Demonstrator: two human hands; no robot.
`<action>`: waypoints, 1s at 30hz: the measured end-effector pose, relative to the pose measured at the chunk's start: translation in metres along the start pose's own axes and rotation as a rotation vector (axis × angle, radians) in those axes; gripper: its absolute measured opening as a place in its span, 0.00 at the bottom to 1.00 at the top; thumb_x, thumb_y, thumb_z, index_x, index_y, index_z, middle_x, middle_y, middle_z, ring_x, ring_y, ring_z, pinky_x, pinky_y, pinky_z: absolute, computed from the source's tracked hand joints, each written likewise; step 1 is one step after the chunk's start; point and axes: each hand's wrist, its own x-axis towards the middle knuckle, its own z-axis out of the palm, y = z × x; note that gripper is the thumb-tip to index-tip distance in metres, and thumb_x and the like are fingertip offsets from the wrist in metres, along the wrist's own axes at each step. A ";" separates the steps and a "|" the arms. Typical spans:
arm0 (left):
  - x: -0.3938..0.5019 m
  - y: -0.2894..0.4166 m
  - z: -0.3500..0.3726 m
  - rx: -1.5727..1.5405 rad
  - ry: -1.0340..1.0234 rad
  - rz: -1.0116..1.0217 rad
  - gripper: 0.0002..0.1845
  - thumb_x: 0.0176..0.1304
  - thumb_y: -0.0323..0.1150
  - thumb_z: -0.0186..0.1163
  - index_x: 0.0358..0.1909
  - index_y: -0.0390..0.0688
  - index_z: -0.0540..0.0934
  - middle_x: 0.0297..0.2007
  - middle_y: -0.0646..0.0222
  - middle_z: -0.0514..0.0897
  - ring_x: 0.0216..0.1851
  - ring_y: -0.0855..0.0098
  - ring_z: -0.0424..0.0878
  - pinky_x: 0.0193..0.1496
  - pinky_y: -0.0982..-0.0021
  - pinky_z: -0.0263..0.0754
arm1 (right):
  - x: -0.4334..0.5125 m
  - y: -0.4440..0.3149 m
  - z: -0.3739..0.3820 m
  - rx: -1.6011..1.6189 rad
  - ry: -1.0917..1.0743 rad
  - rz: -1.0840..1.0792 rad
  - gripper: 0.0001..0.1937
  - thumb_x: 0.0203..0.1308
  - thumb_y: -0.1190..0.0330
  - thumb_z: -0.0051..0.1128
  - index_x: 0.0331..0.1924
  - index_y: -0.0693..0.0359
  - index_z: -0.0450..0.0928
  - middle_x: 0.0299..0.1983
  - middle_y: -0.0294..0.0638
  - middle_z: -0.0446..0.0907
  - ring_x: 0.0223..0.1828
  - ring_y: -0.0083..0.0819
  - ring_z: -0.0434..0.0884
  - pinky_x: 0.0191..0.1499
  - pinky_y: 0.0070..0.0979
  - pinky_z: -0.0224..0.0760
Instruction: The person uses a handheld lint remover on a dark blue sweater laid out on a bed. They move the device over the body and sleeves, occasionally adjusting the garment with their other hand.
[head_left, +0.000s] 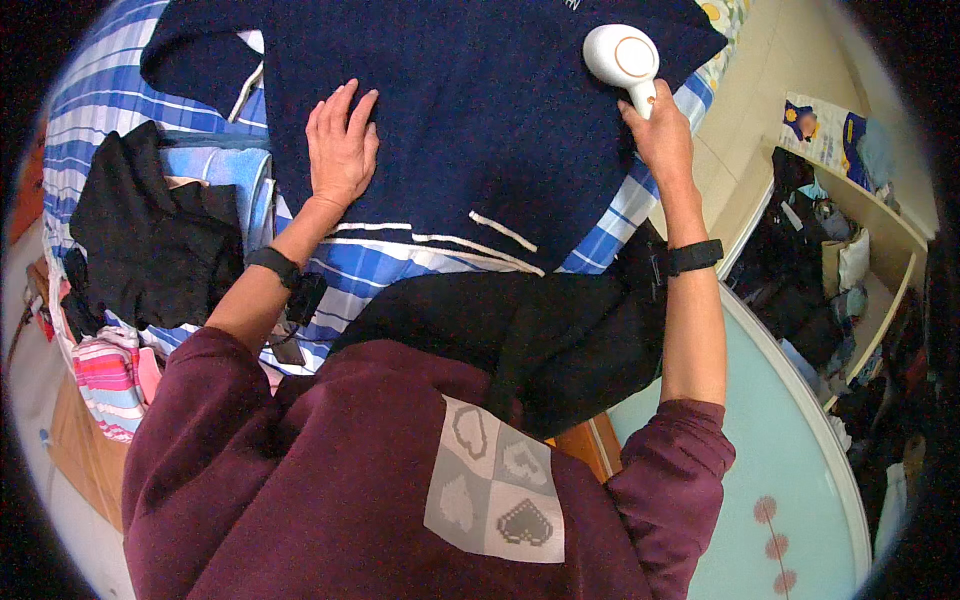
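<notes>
A navy blue knitted garment (457, 142) with white-edged trim lies spread out before me, its striped lower edge towards my body. My left hand (341, 150) rests flat on its left part, fingers extended and holding nothing. In my right hand (664, 139) is a white fabric shaver (621, 56), gripped by its handle. The shaver's round head, marked with an orange ring, is over the upper right of the garment. Whether it touches the cloth cannot be told, since its underside is hidden.
Blue-and-white checked bedding (97, 97) lies under the garment. Black clothing (161, 240) and a folded blue towel (225, 169) are piled on the left, near a pink striped cloth (109, 382). To the right stand an open cabinet (889, 315) full of items and a pale green panel (780, 420).
</notes>
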 end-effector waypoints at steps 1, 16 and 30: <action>0.000 0.000 0.000 0.001 0.009 0.005 0.26 0.65 0.34 0.56 0.66 0.50 0.71 0.68 0.62 0.67 0.70 0.60 0.62 0.73 0.53 0.51 | 0.000 -0.002 0.001 -0.008 -0.032 -0.045 0.17 0.59 0.63 0.63 0.49 0.55 0.70 0.39 0.54 0.84 0.43 0.57 0.83 0.41 0.46 0.76; -0.001 -0.001 0.001 0.006 0.005 0.008 0.25 0.65 0.34 0.56 0.65 0.50 0.71 0.67 0.62 0.66 0.70 0.59 0.62 0.73 0.52 0.51 | 0.030 -0.032 -0.008 -0.311 0.039 -0.275 0.16 0.56 0.68 0.61 0.47 0.56 0.69 0.35 0.52 0.85 0.38 0.54 0.85 0.39 0.51 0.80; -0.001 -0.001 0.001 -0.020 -0.012 -0.025 0.26 0.65 0.34 0.56 0.66 0.51 0.71 0.68 0.62 0.65 0.71 0.61 0.61 0.74 0.53 0.49 | 0.008 -0.042 0.002 -0.290 -0.132 -0.241 0.17 0.55 0.68 0.63 0.47 0.58 0.71 0.34 0.54 0.84 0.38 0.55 0.85 0.39 0.49 0.80</action>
